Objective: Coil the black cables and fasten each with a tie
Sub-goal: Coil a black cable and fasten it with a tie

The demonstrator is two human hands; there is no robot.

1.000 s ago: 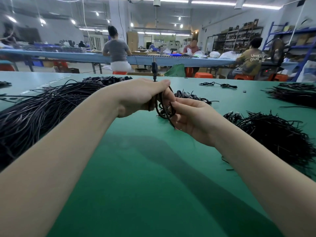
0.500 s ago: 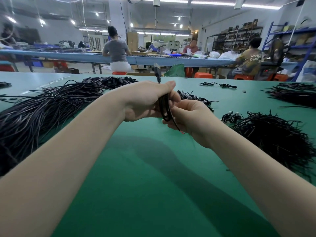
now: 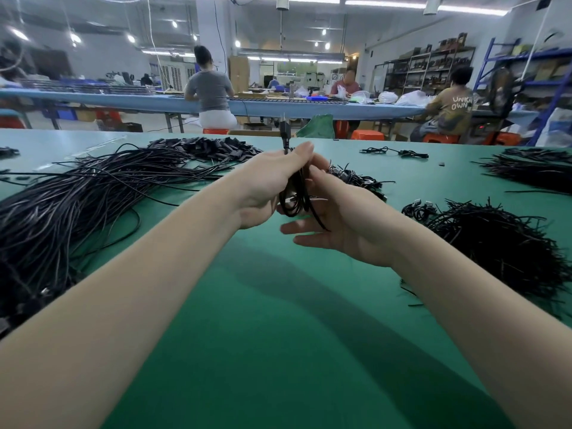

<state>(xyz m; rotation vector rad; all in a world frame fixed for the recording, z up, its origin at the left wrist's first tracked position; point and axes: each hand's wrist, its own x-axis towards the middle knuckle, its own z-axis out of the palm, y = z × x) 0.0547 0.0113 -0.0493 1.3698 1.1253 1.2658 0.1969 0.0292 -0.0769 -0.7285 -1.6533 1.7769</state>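
A coiled black cable (image 3: 294, 199) hangs between my hands above the green table (image 3: 278, 335). My left hand (image 3: 272, 184) grips the top of the coil, and the cable's plug (image 3: 284, 131) sticks up above its fingers. My right hand (image 3: 337, 218) sits against the coil's right side; its upper fingers touch the loops near the top, and its lower fingers are stretched out below the coil. A short black strand (image 3: 318, 218) slants down across the right palm. Whether it is a tie or the cable's end I cannot tell.
A big heap of loose black cables (image 3: 71, 205) covers the table's left side. A pile of black ties (image 3: 495, 243) lies at the right, another dark pile (image 3: 532, 171) at the far right. Bundled cables (image 3: 356, 178) lie behind my hands. Several people sit at a far bench.
The coil has turned more upright and narrower in my left hand. My right hand's lower fingers have spread out straight beneath it. Both hands have stayed in about the same place.
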